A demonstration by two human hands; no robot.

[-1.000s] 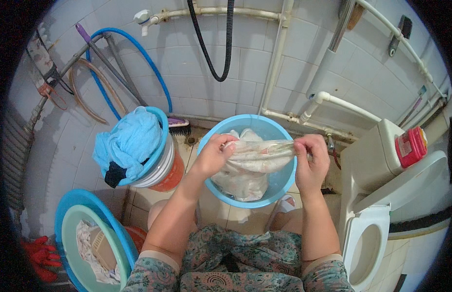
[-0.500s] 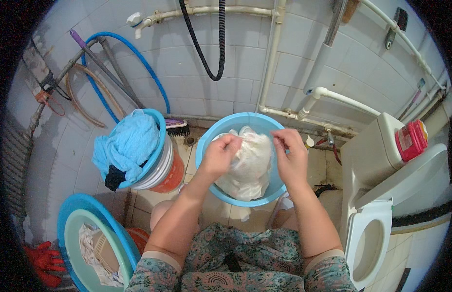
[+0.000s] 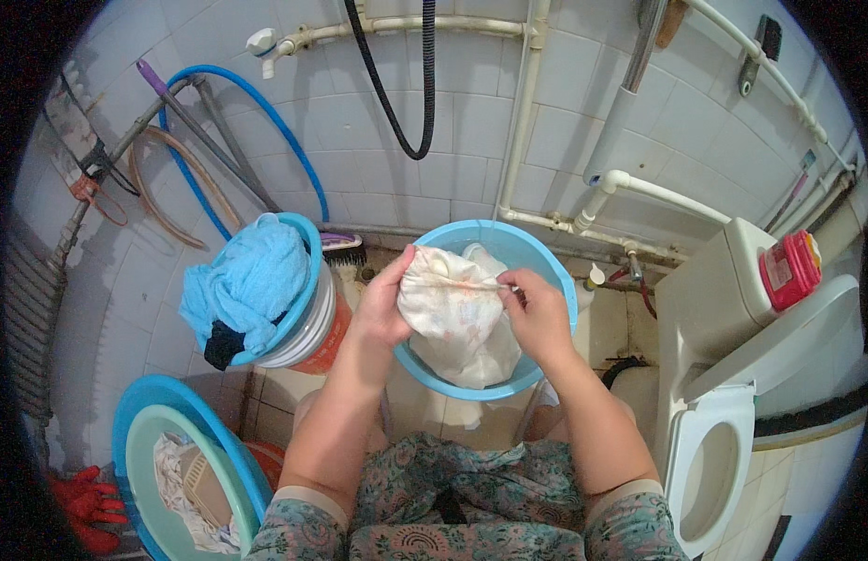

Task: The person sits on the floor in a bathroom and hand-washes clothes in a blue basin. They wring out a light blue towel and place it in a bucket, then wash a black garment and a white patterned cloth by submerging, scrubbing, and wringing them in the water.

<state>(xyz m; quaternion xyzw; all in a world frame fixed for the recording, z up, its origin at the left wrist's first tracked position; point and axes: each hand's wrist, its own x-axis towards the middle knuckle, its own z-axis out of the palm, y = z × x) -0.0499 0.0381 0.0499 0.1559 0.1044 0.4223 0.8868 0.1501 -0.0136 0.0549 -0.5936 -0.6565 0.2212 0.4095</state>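
A wet white cloth (image 3: 448, 318) with faint reddish-orange stains is lifted partly out of a light blue basin (image 3: 564, 271). Its lower folds still lie in the basin. My left hand (image 3: 385, 297) grips its left side, with the thumb up and the other fingers hidden behind the fabric. On the opposite side, my right hand (image 3: 538, 316) pinches an edge of the cloth between thumb and fingertips. A fold is drawn straight between the two hands.
To the left, a bright blue towel (image 3: 247, 276) and a black cloth (image 3: 223, 344) fill a basin on a bucket (image 3: 323, 335). Nested tubs (image 3: 158, 393) hold clothes at lower left, beside red gloves (image 3: 88, 505). A toilet (image 3: 679, 467) stands at right. Pipes (image 3: 509, 131) line the wall.
Both hands have taken hold of the white cloth and raised its upper part. My left hand has moved left and my right hand slightly left and down.
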